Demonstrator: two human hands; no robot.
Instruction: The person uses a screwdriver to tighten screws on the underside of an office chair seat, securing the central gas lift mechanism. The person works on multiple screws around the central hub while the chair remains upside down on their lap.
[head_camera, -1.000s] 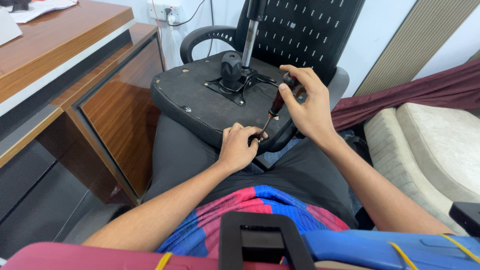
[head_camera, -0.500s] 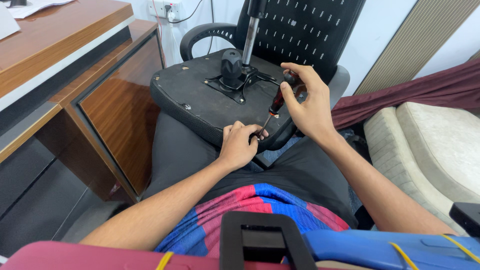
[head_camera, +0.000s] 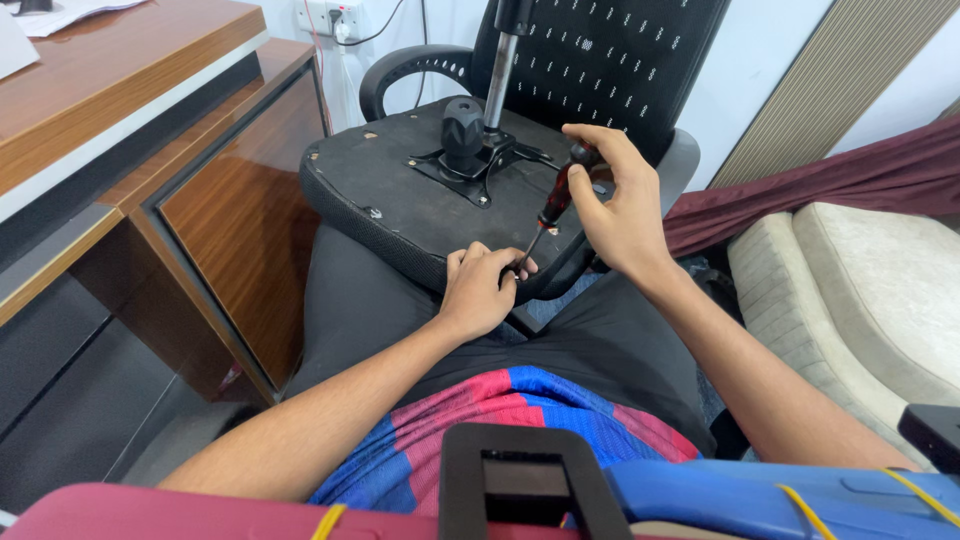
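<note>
Black plastic fills the middle of the view: an office chair seat (head_camera: 420, 190), tipped over so its underside faces up across the person's lap, metal mounting plate (head_camera: 470, 165) and gas-lift column (head_camera: 500, 70) pointing away. The right hand (head_camera: 620, 205) has its fingers closed around the red-and-black handle of a screwdriver (head_camera: 553, 205), holding it at a slant down toward the near edge of the seat. The left hand (head_camera: 480, 290) sits at that edge, fingers curled in and pinching at the tip of the shaft; whether a screw is under there I cannot tell, the fingers hide it. A wooden table (head_camera: 120, 110) stands to the left, a cream cushion (head_camera: 860, 290) to the right. The risk as I see it: the slanted shaft could skid out of a screw head and jab the left fingertips bunched right at the tip, and the seat, balanced only on the thighs, could rock or slide off under pressure
</note>
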